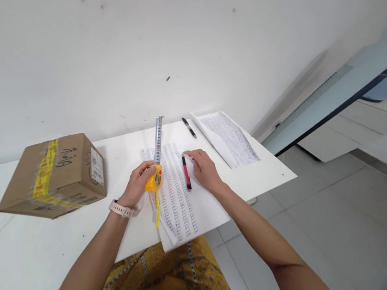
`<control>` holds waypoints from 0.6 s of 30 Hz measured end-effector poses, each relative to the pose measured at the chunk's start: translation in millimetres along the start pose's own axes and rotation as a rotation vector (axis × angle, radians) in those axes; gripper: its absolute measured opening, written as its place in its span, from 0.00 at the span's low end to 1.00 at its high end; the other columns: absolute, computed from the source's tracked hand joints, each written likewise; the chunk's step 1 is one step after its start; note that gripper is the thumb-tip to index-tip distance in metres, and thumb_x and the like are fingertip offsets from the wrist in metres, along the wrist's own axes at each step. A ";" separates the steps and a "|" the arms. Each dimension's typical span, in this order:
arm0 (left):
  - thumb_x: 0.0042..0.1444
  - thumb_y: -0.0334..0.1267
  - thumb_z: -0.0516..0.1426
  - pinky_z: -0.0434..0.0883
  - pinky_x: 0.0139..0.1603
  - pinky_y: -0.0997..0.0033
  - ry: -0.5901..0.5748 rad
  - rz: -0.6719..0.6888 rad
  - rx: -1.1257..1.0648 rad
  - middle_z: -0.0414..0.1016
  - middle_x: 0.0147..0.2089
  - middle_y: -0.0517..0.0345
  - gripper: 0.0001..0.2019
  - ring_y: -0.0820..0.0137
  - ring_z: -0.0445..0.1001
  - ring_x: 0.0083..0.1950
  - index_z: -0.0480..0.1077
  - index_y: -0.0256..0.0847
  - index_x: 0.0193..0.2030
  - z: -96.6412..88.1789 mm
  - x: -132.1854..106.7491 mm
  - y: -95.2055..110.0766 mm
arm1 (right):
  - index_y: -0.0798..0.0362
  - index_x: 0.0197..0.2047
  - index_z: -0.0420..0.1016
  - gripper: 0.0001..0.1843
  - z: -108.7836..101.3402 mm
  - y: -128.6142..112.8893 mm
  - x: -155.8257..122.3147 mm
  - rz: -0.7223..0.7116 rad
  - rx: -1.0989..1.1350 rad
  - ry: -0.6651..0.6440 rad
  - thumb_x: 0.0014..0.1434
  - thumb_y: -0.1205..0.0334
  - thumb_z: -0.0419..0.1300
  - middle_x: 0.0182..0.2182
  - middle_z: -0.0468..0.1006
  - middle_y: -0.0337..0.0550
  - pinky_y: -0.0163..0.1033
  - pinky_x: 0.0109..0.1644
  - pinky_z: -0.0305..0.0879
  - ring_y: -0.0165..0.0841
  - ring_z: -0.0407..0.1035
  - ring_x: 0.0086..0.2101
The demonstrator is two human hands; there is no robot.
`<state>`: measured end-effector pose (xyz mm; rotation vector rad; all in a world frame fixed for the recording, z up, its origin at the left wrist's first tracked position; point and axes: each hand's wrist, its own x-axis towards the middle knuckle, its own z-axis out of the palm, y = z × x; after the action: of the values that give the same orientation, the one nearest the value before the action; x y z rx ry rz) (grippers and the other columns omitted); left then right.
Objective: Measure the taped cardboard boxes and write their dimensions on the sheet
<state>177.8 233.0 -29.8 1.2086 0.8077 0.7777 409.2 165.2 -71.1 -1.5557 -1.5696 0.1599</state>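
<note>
My left hand is closed around a yellow tape measure, whose steel blade runs out away from me across the white table. A yellow strap hangs from the case. My right hand lies palm down with fingers spread on printed sheets, right beside a red and black pen, which it touches or nearly touches. A watch with a pale band sits on my left wrist.
A taped cardboard box stands at the left of the table. A black pen and another printed stack lie at the far right corner. A wall runs behind; tiled floor lies to the right.
</note>
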 end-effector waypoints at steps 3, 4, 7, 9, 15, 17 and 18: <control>0.49 0.46 0.66 0.68 0.35 0.72 0.045 0.051 -0.052 0.77 0.33 0.59 0.15 0.70 0.73 0.33 0.74 0.38 0.38 9.1 -14.0 5.5 | 0.50 0.56 0.69 0.21 1.8 0.9 -1.2 0.056 0.026 0.084 0.64 0.67 0.46 0.42 0.75 0.50 0.47 0.48 0.66 0.40 0.70 0.42; 0.50 0.47 0.65 0.69 0.35 0.72 0.051 0.068 -0.081 0.77 0.33 0.58 0.15 0.70 0.73 0.32 0.74 0.38 0.38 12.6 -24.5 8.5 | 0.51 0.56 0.69 0.19 1.4 -0.1 -2.3 0.080 0.034 0.111 0.65 0.64 0.48 0.42 0.76 0.50 0.47 0.46 0.67 0.40 0.70 0.41; 0.52 0.50 0.63 0.71 0.35 0.70 0.036 0.098 -0.201 0.79 0.36 0.56 0.17 0.67 0.75 0.33 0.75 0.40 0.43 18.5 -72.2 17.9 | 0.52 0.55 0.70 0.18 -2.0 -8.7 -4.0 0.092 0.050 0.100 0.65 0.57 0.51 0.42 0.77 0.51 0.47 0.43 0.68 0.41 0.71 0.39; 0.51 0.50 0.64 0.73 0.35 0.69 0.089 0.109 -0.262 0.79 0.38 0.53 0.19 0.64 0.77 0.36 0.75 0.40 0.45 14.9 -109.8 23.9 | 0.51 0.55 0.71 0.18 -4.7 -22.6 -1.0 0.050 0.058 0.010 0.66 0.53 0.51 0.44 0.77 0.52 0.48 0.45 0.68 0.43 0.71 0.43; 0.47 0.47 0.66 0.76 0.32 0.68 0.627 0.136 -0.387 0.81 0.37 0.54 0.18 0.62 0.80 0.35 0.76 0.39 0.42 -34.3 -186.5 48.9 | 0.46 0.60 0.68 0.24 13.3 -115.9 46.2 -0.168 0.169 -0.344 0.68 0.46 0.46 0.62 0.68 0.46 0.51 0.64 0.58 0.42 0.59 0.63; 0.46 0.44 0.66 0.77 0.32 0.67 0.709 0.115 -0.409 0.81 0.35 0.54 0.16 0.62 0.80 0.34 0.77 0.37 0.39 -49.5 -198.1 55.5 | 0.47 0.61 0.68 0.25 37.6 -152.7 76.2 -0.249 0.180 -0.396 0.69 0.47 0.44 0.64 0.66 0.46 0.51 0.68 0.51 0.40 0.55 0.65; 0.46 0.43 0.66 0.78 0.33 0.66 0.726 0.098 -0.418 0.81 0.34 0.53 0.15 0.62 0.80 0.33 0.77 0.36 0.38 -54.3 -203.2 57.7 | 0.48 0.61 0.68 0.25 52.5 -169.6 92.5 -0.280 0.176 -0.411 0.70 0.48 0.43 0.65 0.66 0.47 0.51 0.69 0.50 0.40 0.54 0.65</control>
<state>24.3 95.4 41.4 0.5789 1.0994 1.4245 267.4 235.0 51.7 -1.1999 -2.0157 0.4707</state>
